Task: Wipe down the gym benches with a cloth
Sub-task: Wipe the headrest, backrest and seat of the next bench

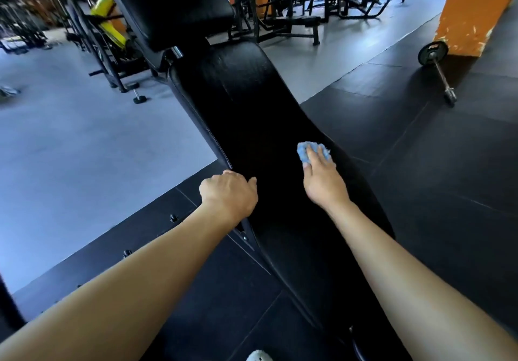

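Cloth (303, 151): blue, bunched, lying on the black pad of the bench (252, 108) close to its right edge, about midway along the visible length.

Right hand (322, 178): laid on top of the cloth, fingers stretched forward over it, pressing it to the pad; blue shows on both sides of the fingers.

Left hand (227, 192): at the opposite, left edge of the same pad, fingers curled down over the stitched rim, thumb on top. The two hands are apart, with the width of the pad between them.

Bench: long, dark, glossy, running diagonally up the view to a separate raised head pad (173, 4) at its far end.

Floor: black rubber mats (420, 164) under and right of the bench; grey flooring (84, 150) to the left.

Surroundings, right: barbell (440, 72) lying on the mats beside an orange pillar (473, 10), well apart from the bench.

Surroundings, left: small dumbbell (138, 97) on the grey floor; machine with yellow padding (108, 18) behind it.

Background: further black benches and racks (302, 24).
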`<act>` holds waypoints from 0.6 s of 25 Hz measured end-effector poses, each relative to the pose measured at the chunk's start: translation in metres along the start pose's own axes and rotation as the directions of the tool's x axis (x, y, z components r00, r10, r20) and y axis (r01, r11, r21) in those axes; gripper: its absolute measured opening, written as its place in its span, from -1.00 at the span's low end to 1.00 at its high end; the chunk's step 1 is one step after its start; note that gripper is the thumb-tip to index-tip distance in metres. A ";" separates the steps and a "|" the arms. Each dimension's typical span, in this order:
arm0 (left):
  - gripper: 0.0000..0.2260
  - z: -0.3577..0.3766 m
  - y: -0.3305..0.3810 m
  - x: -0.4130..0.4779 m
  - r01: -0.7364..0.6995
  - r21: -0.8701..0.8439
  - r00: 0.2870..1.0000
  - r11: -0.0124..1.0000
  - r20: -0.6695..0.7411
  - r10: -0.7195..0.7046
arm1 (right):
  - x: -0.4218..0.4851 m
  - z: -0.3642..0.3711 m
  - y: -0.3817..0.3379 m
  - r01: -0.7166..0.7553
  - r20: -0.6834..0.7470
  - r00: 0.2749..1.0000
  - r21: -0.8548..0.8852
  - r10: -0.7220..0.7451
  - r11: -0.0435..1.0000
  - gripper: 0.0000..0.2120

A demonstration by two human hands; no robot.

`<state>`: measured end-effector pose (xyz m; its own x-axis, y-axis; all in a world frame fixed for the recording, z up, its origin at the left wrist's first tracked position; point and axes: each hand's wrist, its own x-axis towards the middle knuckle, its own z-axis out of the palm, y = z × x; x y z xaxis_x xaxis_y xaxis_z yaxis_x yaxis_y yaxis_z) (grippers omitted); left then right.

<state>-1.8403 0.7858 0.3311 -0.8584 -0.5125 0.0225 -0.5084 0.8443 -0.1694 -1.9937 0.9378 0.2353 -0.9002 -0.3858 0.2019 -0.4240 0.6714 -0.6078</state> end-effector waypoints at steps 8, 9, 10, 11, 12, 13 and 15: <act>-0.79 -0.017 0.028 0.014 -0.286 0.087 0.906 0.954 -0.300 0.299 | -0.044 0.037 -0.022 0.288 -0.002 0.957 -0.136 -0.291 0.948 -0.44; -0.80 -0.017 0.035 0.018 -0.347 0.086 0.882 0.934 -0.307 0.356 | -0.034 0.032 -0.011 0.316 -0.003 0.947 -0.161 -0.320 0.935 -0.44; -0.79 -0.018 0.040 0.024 -0.401 0.078 0.860 0.913 -0.311 0.404 | -0.020 0.027 0.001 0.308 -0.015 0.949 -0.188 -0.316 0.933 -0.43; -0.78 -0.019 0.044 0.030 -0.438 0.077 0.845 0.896 -0.306 0.439 | -0.008 0.020 0.008 0.271 -0.032 0.959 -0.182 -0.281 0.945 -0.42; -0.77 -0.020 0.049 0.038 -0.466 0.088 0.830 0.880 -0.302 0.469 | 0.006 0.015 0.015 0.228 -0.044 0.970 -0.161 -0.237 0.960 -0.40; -0.75 -0.021 0.052 0.046 -0.486 0.108 0.816 0.867 -0.299 0.495 | 0.021 0.010 0.017 0.207 -0.060 0.974 -0.152 -0.218 0.966 -0.38; -0.75 -0.023 0.058 0.062 -0.514 0.142 0.794 0.846 -0.296 0.532 | 0.049 0.000 0.010 0.207 -0.094 0.970 -0.156 -0.223 0.966 -0.40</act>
<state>-1.9245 0.8068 0.3454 -0.9716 0.0886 0.2192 0.0205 0.9552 -0.2953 -2.0422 0.9254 0.2396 -0.7880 -0.4648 0.4038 -0.6115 0.6672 -0.4254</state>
